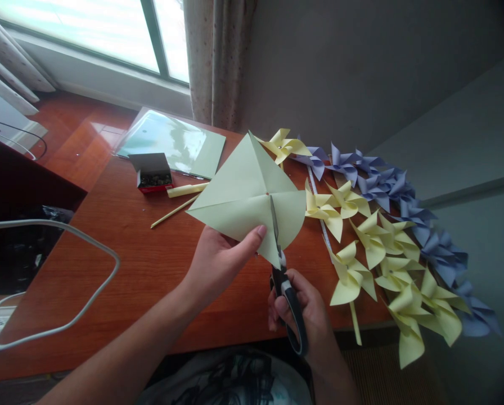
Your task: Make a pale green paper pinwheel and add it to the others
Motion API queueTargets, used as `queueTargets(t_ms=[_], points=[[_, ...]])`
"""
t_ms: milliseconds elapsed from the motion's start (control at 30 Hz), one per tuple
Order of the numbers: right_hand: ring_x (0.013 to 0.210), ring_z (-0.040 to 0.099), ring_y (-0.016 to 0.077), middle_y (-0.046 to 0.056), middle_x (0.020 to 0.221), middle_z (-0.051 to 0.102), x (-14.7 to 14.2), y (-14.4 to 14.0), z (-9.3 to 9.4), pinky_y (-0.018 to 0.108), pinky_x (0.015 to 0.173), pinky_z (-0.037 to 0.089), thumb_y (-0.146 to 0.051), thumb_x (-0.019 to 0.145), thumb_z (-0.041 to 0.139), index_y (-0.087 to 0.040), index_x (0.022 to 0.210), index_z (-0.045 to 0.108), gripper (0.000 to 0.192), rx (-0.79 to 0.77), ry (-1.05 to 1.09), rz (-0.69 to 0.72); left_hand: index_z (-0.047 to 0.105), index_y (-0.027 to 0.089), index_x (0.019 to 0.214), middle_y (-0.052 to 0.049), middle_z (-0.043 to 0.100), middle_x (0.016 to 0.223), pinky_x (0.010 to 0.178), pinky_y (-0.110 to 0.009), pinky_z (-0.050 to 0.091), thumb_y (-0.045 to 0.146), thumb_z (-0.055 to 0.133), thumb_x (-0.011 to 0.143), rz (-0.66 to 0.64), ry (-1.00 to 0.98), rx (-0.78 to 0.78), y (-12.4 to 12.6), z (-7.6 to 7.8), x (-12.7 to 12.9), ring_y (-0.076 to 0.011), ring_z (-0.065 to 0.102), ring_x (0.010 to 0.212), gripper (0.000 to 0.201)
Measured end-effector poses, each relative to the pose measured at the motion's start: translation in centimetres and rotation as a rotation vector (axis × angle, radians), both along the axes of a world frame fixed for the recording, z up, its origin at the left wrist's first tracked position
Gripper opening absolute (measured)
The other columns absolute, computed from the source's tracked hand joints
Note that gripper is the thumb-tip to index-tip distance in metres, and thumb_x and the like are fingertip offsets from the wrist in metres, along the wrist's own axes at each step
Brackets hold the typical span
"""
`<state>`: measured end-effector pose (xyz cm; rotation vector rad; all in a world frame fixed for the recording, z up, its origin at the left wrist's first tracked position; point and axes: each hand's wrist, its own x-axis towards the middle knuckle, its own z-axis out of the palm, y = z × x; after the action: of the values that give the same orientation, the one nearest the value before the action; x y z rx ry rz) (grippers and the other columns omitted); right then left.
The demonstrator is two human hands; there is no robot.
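My left hand (222, 256) pinches a square sheet of pale green-yellow paper (239, 185) near its lower edge, thumb on top and fingers hidden beneath. Creases run across the sheet and meet at a small mark in its middle. In my right hand (305, 309) is a pair of scissors (293, 312) with black and grey handles. One blade lies over the paper along the crease from the near corner, its tip close to the middle mark. The other blade is mostly hidden by the sheet.
Yellow paper pinwheels (351, 275) and purple paper pinwheels (389, 185) spread along the table's right side. Behind the sheet lie a clear packet of paper (180, 140), an open small box (154, 177) and thin yellow paper sticks (174, 211). A white cable (112, 259) loops over the left.
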<state>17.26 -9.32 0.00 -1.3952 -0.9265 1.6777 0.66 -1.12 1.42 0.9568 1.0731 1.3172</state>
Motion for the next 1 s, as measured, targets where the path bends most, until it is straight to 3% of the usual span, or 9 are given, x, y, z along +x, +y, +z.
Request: queueTargets(t_ms=[400,633,733,833,1000], points=[[0.051,0.056,0.0094,-0.004,0.067,0.057,0.1,-0.1,-0.3,0.021,0.048,0.041,-0.061,0.074,0.081,-0.02,0.088,0.055,0.051,-0.001,0.041,0.019,0.073,0.016,0.092,-0.004,0.079,0.091,0.07,-0.025,0.059,0.026,0.08,0.08,-0.015,-0.032,0.012,0.0,-0.1,0.0,-0.0207,0.074,0.082,0.017],[0.065,0.056,0.0133,0.002,0.081,0.061,0.4,-0.4,-0.6,0.025,0.06,0.045,-0.068,0.076,0.075,-0.02,0.095,0.055,0.055,0.088,0.041,0.11,0.076,0.015,0.097,-0.007,0.079,0.096,0.074,-0.028,0.059,0.029,0.082,0.078,0.023,-0.031,0.013,0.0,0.0,-0.2,-0.0233,0.073,0.086,0.025],[0.069,0.054,0.0134,0.003,0.083,0.062,0.7,-0.4,-0.6,0.025,0.062,0.044,-0.069,0.074,0.076,-0.02,0.096,0.057,0.057,0.066,0.012,0.149,0.076,0.016,0.094,-0.004,0.077,0.087,0.064,-0.026,0.057,0.029,0.081,0.08,0.087,-0.08,0.023,0.3,-0.3,-0.5,-0.0185,0.069,0.073,0.02],[0.072,0.057,0.0139,0.002,0.081,0.063,1.3,-0.4,-0.4,0.024,0.066,0.046,-0.067,0.073,0.079,-0.02,0.096,0.059,0.056,0.047,-0.027,0.169,0.075,0.017,0.083,-0.001,0.072,0.075,0.053,-0.023,0.051,0.027,0.083,0.079,0.237,-0.15,0.061,0.9,-0.6,-1.0,-0.0134,0.062,0.061,0.013],[0.08,0.064,0.0162,0.004,0.09,0.067,3.0,-0.2,-0.1,0.027,0.072,0.053,-0.06,0.078,0.079,-0.02,0.103,0.065,0.049,0.059,-0.133,0.095,0.075,0.018,0.084,-0.001,0.071,0.081,0.051,-0.022,0.048,0.019,0.085,0.075,0.413,-0.343,0.098,2.0,-0.3,-2.0,-0.0117,0.061,0.066,0.013]])
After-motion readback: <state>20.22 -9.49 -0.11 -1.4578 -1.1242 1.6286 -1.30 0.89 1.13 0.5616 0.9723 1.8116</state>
